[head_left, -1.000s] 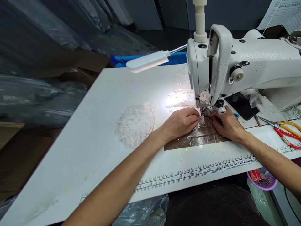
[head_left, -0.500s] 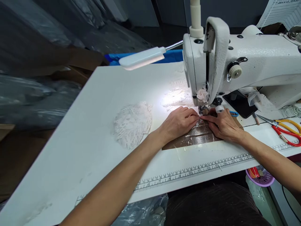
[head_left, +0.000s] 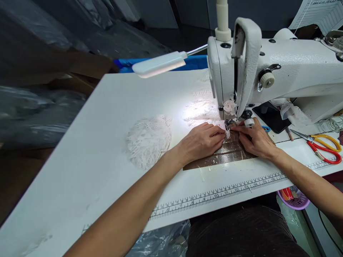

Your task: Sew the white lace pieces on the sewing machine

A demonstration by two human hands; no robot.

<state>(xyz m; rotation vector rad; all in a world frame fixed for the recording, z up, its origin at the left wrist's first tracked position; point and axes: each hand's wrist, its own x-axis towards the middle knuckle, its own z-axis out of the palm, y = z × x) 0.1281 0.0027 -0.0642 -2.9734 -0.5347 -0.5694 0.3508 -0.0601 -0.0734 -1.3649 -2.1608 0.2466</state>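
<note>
Under the needle area of a white sewing machine [head_left: 292, 67], a small piece of white lace [head_left: 227, 134] lies by the presser foot [head_left: 227, 123]. My left hand [head_left: 205, 141] is on the left of it, fingers bent and closed, the fingertips at the lace's edge. On the other side is my right hand [head_left: 255, 139], its forefinger and thumb drawn together beside the foot; what they grip is too small to make out. Both hands rest over a shiny brown sheet [head_left: 222, 153] fixed on the table. More white lace [head_left: 200, 107] spreads behind my left hand, under the lamp's light.
A round heap of white lace [head_left: 149, 141] lies to the left on the white table [head_left: 107, 142]. Scissors with red and yellow handles [head_left: 321, 144] and a black phone [head_left: 272, 117] lie on the right. A lamp [head_left: 160, 64] reaches over the table. Along the front edge runs a printed ruler [head_left: 217, 196].
My fingertips have moved slightly apart, the right ones shifting right, so more of the lace shows between them. The whole view has shifted a little.
</note>
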